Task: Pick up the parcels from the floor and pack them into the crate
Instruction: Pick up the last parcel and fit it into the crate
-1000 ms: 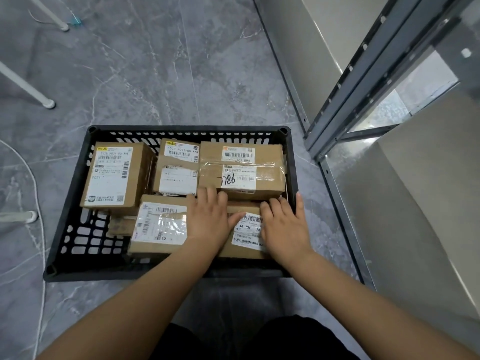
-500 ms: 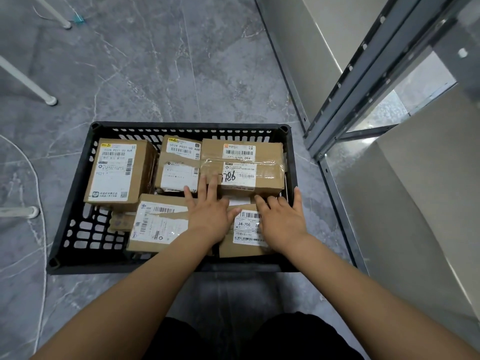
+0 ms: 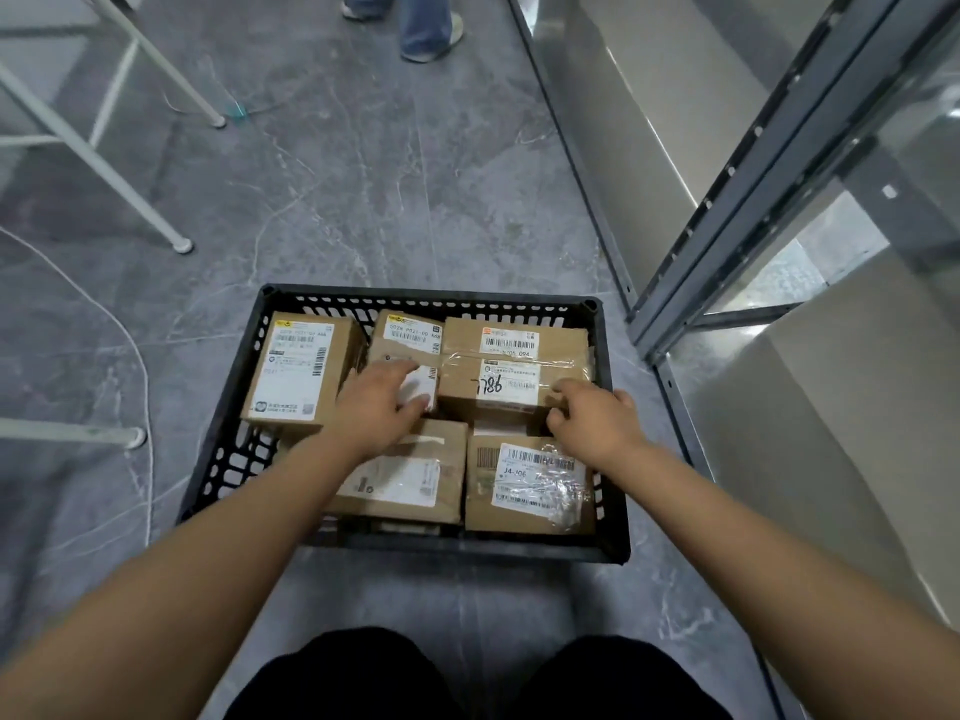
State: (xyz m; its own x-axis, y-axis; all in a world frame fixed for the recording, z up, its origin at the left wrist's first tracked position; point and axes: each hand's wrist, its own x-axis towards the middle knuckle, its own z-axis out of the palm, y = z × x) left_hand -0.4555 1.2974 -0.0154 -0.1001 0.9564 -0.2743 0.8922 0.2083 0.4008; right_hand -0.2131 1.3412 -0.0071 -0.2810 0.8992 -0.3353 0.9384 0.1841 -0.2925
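A black slatted crate stands on the grey floor and holds several brown cardboard parcels with white labels. My left hand lies on the middle rear parcel, fingers over its label and thumb curled at its near edge. My right hand is curled around the near right corner of the rear parcel marked "786". A larger parcel sits at the rear left. Two more parcels fill the front: one under my left forearm, and one labelled "J4-J06".
Grey metal shelving runs along the right, close to the crate. White table legs and a thin white cable are on the left. Another person's legs stand at the far end of the floor. My dark-clothed knees are just before the crate.
Both hands moved off the front parcels to the rear row: left onto the middle parcel, right onto the corner of the "786" parcel. The view tipped up, showing more floor.
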